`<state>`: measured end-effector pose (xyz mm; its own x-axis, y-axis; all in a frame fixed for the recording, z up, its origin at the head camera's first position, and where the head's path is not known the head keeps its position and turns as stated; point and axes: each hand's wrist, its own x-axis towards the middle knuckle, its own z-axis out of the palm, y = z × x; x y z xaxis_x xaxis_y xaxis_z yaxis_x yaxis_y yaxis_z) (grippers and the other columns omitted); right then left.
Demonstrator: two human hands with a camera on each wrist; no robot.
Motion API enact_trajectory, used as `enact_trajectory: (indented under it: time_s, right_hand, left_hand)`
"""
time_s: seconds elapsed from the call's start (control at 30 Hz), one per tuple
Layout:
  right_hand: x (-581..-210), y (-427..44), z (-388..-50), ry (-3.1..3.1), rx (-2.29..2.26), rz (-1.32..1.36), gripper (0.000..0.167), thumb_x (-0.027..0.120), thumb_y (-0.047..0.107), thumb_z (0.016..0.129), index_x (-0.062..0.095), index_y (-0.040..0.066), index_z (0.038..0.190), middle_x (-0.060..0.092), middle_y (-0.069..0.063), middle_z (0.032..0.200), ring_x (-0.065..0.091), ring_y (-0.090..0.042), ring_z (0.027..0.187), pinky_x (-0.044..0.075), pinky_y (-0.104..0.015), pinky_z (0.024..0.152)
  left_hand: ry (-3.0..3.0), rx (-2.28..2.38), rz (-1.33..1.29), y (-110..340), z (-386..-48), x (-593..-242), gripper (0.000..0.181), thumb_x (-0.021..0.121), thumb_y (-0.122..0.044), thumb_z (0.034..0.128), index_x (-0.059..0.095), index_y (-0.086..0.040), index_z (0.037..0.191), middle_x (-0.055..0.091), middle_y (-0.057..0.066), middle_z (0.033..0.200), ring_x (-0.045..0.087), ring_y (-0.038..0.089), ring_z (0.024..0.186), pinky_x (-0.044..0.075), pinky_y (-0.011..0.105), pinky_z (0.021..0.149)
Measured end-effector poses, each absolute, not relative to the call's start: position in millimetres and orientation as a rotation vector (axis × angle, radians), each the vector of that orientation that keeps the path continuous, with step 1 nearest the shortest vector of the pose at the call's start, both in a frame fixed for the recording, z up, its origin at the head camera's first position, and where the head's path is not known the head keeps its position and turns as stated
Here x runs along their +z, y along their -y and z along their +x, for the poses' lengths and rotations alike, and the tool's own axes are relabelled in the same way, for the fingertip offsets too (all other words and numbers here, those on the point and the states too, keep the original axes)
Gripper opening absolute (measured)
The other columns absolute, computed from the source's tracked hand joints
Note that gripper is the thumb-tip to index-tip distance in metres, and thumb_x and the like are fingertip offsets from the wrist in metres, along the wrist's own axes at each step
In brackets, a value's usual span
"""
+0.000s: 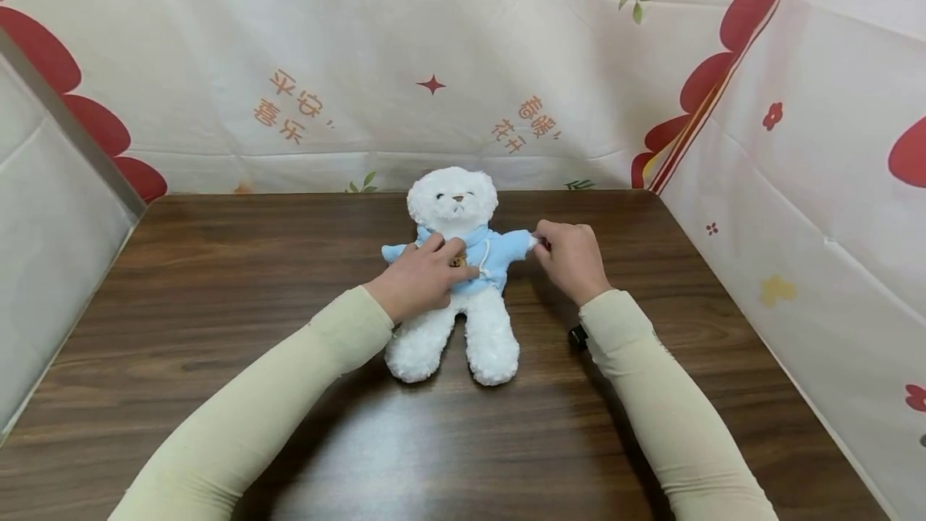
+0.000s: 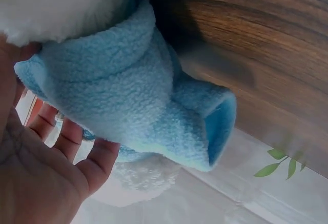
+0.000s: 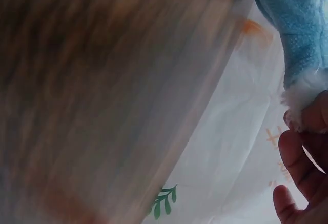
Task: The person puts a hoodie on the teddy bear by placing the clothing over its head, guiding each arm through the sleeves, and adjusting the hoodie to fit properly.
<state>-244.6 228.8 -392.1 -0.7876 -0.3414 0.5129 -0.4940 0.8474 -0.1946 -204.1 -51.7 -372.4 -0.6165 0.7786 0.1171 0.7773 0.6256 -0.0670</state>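
A white teddy bear [image 1: 454, 198] lies on its back on the table, legs toward me, in a light blue hoodie [image 1: 473, 244] with white drawstrings. My left hand [image 1: 423, 276] lies across the hoodie's front and holds it by the lower edge; the left wrist view shows the fingers [image 2: 100, 162] on the front and the thumb at the hem. Beside it the left-hand sleeve [image 2: 205, 124] gapes, with no paw showing in its opening. My right hand [image 1: 575, 260] pinches the white paw [image 3: 307, 90] that sticks out of the other sleeve.
The brown wooden table [image 1: 239, 264] extends on all sides of the bear. A white printed cloth [image 1: 434, 38] hangs behind its far edge, and another stands along the right. A black strap or device [image 1: 577, 338] shows under my right wrist.
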Motion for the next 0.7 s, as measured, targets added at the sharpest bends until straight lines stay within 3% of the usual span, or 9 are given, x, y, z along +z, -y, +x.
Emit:
enact_trajectory:
  time_s: [0.1,0.2,0.27,0.33,0.5,0.7]
  right_hand:
    - [-388.5,-230.3,-242.8,2.659,0.500,0.590,0.005,0.067,0.005,0.093,0.071,0.007,0.091,0.071,-0.007,0.081,0.054,-0.020,0.061,0.048,-0.036,0.061]
    - [-377.5,-229.7,-235.9,2.782,0.570,0.604,0.016,0.059,0.002,0.095,0.067,0.003,0.109,0.067,-0.012,0.106,0.058,-0.024,0.081,0.051,-0.042,0.075]
    - [-367.2,-225.1,-229.0,2.783,0.625,0.646,0.023,0.056,-0.001,0.092,0.063,0.000,0.115,0.062,-0.015,0.114,0.057,-0.027,0.090,0.050,-0.046,0.082]
    - [-357.5,-217.5,-220.8,2.728,0.691,0.701,0.026,0.056,-0.003,0.090,0.061,-0.002,0.115,0.060,-0.015,0.111,0.056,-0.027,0.090,0.049,-0.046,0.080]
    - [-357.2,-193.8,-205.2,2.668,0.660,0.895,0.004,0.064,0.006,0.091,0.063,0.005,0.095,0.057,-0.005,0.087,0.052,-0.018,0.074,0.045,-0.036,0.066]
    - [-383.5,-187.0,-198.5,2.756,0.425,1.006,0.018,0.076,0.017,0.089,0.060,0.009,0.091,0.052,-0.001,0.087,0.047,-0.013,0.071,0.042,-0.029,0.063]
  left_hand:
    - [2.721,0.009,-1.302,49.9,-204.0,-371.1,0.048,0.067,-0.021,0.0949,0.057,-0.030,0.141,0.044,0.007,0.126,0.038,0.026,0.100,0.048,0.040,0.066]
    - [2.726,0.001,-1.299,50.5,-204.1,-369.6,0.049,0.066,-0.021,0.0957,0.056,-0.030,0.142,0.044,0.008,0.126,0.038,0.025,0.098,0.048,0.040,0.065]
    - [2.716,0.003,-1.291,52.6,-204.1,-369.2,0.049,0.066,-0.022,0.0961,0.055,-0.031,0.144,0.044,0.008,0.127,0.039,0.025,0.097,0.048,0.039,0.064]
    - [2.690,-0.009,-1.283,54.4,-204.5,-368.8,0.051,0.067,-0.024,0.0959,0.054,-0.030,0.144,0.045,0.009,0.128,0.041,0.025,0.097,0.048,0.038,0.063]
    - [2.600,-0.125,-1.284,55.2,-206.0,-369.0,0.047,0.074,-0.028,0.0914,0.057,-0.016,0.133,0.049,0.009,0.121,0.046,0.026,0.095,0.049,0.035,0.065]
    - [2.512,-0.228,-1.319,57.1,-207.1,-369.8,0.016,0.070,-0.014,0.0923,0.061,-0.010,0.105,0.053,0.010,0.116,0.049,0.028,0.091,0.047,0.033,0.074]
